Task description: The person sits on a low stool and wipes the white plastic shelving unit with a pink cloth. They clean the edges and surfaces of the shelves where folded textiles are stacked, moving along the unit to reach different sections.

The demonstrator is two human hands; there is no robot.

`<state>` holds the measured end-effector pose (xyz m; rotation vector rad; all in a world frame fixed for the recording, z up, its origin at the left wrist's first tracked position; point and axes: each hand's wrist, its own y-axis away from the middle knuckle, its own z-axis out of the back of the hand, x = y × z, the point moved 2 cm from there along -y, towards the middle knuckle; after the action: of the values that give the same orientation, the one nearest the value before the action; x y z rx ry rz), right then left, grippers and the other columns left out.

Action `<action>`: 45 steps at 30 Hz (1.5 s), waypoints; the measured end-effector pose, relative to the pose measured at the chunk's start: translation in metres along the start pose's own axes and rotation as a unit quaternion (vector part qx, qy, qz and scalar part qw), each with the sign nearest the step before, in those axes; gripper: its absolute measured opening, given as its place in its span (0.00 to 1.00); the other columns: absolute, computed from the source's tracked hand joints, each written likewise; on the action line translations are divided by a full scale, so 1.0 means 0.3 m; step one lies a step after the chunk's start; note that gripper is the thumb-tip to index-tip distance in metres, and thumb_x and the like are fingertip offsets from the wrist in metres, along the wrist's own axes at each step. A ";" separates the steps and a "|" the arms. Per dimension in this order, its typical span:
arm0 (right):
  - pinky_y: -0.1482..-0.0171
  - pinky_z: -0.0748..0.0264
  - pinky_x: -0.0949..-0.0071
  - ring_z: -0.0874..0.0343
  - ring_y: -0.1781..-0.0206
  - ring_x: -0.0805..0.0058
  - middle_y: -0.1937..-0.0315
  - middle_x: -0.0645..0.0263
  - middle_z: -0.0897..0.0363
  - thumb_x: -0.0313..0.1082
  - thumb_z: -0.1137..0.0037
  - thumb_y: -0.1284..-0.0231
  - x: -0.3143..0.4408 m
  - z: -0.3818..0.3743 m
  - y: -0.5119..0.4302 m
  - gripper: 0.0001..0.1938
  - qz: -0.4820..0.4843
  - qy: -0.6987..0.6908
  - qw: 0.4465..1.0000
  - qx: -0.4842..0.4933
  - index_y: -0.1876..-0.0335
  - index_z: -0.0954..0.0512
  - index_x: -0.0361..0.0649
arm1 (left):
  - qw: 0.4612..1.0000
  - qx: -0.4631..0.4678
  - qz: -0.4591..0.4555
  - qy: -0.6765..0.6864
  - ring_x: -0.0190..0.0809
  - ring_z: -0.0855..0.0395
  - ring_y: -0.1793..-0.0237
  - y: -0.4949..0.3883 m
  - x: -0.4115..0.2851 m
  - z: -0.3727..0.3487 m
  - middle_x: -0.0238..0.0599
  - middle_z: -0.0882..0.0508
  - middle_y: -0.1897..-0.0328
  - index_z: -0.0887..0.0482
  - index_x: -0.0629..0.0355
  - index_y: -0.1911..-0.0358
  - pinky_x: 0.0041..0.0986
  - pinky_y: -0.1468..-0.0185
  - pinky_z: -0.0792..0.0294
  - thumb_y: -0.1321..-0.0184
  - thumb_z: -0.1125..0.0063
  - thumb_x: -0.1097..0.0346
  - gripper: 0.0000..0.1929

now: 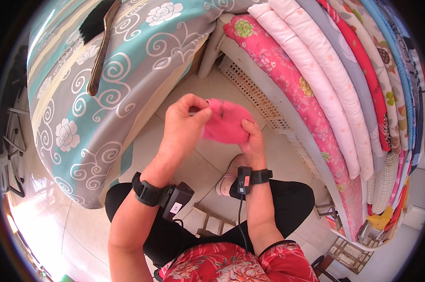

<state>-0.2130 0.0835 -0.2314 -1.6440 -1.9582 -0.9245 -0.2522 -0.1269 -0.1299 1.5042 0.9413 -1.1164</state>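
A pink piece of fabric (230, 121) is held up between my two hands, above the tiled floor. My left hand (186, 123) pinches its upper left part between thumb and fingertips; whether something small is also in that pinch cannot be told. My right hand (253, 141) grips its lower right edge, thumb on top and the other fingers hidden behind. A small dark mark shows on the fabric near my left fingertips. Both wrists wear black straps with small black boxes.
A bed-like surface under a patterned teal and grey cover (128, 63) stands at the left, with a wooden-handled brush (101, 60) on it. Folded quilts and fabrics (286, 70) line the right, above a perforated plastic basket (251, 93). Metal chair legs (15, 141) stand far left.
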 end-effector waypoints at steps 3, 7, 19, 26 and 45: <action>0.41 0.26 0.67 0.21 0.46 0.67 0.46 0.58 0.21 0.33 0.41 0.39 0.001 0.034 -0.050 0.22 -0.007 0.060 0.994 -0.092 0.41 0.27 0.33 | 0.992 -0.096 -0.069 0.047 0.26 0.27 0.55 0.000 -0.010 0.028 0.26 0.20 0.53 0.19 0.60 0.60 0.20 0.48 0.35 0.36 0.43 0.70 0.04; 0.39 0.27 0.64 0.23 0.43 0.66 0.44 0.56 0.22 0.33 0.43 0.36 -0.048 0.113 -0.100 0.20 -0.018 0.053 0.983 -0.177 0.41 0.28 0.34 | 0.989 -0.112 -0.086 0.047 0.27 0.28 0.51 0.020 -0.033 0.037 0.29 0.23 0.46 0.19 0.59 0.59 0.21 0.45 0.37 0.36 0.44 0.70 0.05; 0.36 0.31 0.64 0.24 0.41 0.66 0.43 0.57 0.24 0.31 0.44 0.40 -0.041 0.471 -0.276 0.22 0.164 0.129 0.929 -0.306 0.40 0.30 0.36 | 0.998 0.046 -0.045 -0.011 0.29 0.25 0.59 0.095 -0.005 -0.081 0.36 0.23 0.48 0.22 0.63 0.64 0.22 0.57 0.30 0.40 0.46 0.77 0.03; 0.49 0.27 0.64 0.23 0.54 0.64 0.55 0.61 0.22 0.29 0.41 0.46 0.006 0.432 -0.487 0.15 0.303 0.635 0.651 -0.284 0.53 0.26 0.40 | 0.994 0.054 -0.053 -0.078 0.44 0.23 0.66 0.068 0.019 -0.076 0.45 0.23 0.53 0.24 0.66 0.64 0.31 0.60 0.29 0.42 0.50 0.80 0.04; 0.42 0.29 0.68 0.21 0.46 0.66 0.50 0.60 0.19 0.29 0.40 0.50 0.000 0.349 -0.609 0.23 0.328 0.550 0.739 -0.210 0.44 0.27 0.40 | 0.992 0.079 -0.065 -0.072 0.40 0.22 0.67 0.055 0.028 -0.124 0.43 0.23 0.53 0.24 0.66 0.64 0.26 0.62 0.28 0.43 0.49 0.83 0.06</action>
<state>-0.3803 0.1439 -0.3440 -1.2642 -0.3365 -1.5536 -0.2274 -0.0935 -0.1310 1.4832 0.8781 -1.4027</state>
